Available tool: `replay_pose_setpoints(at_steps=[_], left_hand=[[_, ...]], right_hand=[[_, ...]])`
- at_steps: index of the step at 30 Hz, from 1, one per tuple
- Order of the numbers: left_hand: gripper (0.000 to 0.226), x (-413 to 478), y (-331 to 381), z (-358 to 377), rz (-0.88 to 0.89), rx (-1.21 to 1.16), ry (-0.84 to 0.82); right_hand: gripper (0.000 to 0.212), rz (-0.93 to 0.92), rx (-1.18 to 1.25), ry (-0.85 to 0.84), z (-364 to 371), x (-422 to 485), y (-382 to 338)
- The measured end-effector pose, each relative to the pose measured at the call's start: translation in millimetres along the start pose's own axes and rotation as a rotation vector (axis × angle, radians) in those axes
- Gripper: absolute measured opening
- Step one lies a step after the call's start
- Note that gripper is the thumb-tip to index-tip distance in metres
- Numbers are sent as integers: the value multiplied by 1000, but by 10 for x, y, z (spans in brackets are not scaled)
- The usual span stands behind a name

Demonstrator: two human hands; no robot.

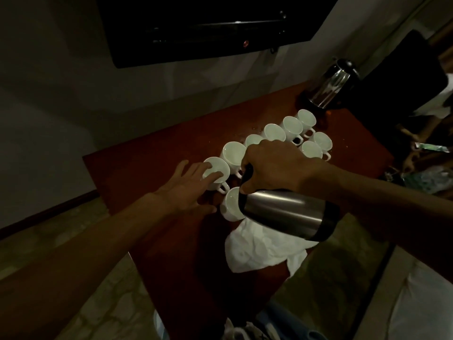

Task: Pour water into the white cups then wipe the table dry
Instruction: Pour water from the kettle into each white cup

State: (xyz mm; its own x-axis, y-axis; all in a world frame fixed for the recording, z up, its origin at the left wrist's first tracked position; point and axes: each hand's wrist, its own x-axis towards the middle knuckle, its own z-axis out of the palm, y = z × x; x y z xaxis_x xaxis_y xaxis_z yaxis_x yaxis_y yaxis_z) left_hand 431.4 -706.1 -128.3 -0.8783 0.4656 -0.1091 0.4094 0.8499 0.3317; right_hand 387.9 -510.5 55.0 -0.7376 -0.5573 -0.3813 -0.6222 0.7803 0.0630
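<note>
Several white cups [274, 132] stand in a curved row on the reddish-brown table [152, 163]. My right hand [272, 165] grips the black handle of a steel flask [286, 212], tipped on its side with its mouth over the nearest cup [230, 204]. My left hand [188, 187] lies flat with straight fingers, its fingertips touching the leftmost cup [218, 168] at the rim. A crumpled white cloth [259, 251] lies on the table just below the flask.
A second steel kettle [331, 87] stands at the table's far right corner. A dark screen [208, 25] hangs on the wall above. Clutter sits on the floor to the right, a white cushion at the bottom right. The room is dim.
</note>
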Motion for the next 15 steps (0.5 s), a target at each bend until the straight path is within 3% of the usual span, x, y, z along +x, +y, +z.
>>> replay_pose_setpoints(at_steps=[7,15], left_hand=[[97,-52,71,-25,10,40,28],[99,-106,179,-233,21,208,-100]], right_hand=[[39,79,165,2,6,-237,203],[30,196,483,183,363,-791,501]])
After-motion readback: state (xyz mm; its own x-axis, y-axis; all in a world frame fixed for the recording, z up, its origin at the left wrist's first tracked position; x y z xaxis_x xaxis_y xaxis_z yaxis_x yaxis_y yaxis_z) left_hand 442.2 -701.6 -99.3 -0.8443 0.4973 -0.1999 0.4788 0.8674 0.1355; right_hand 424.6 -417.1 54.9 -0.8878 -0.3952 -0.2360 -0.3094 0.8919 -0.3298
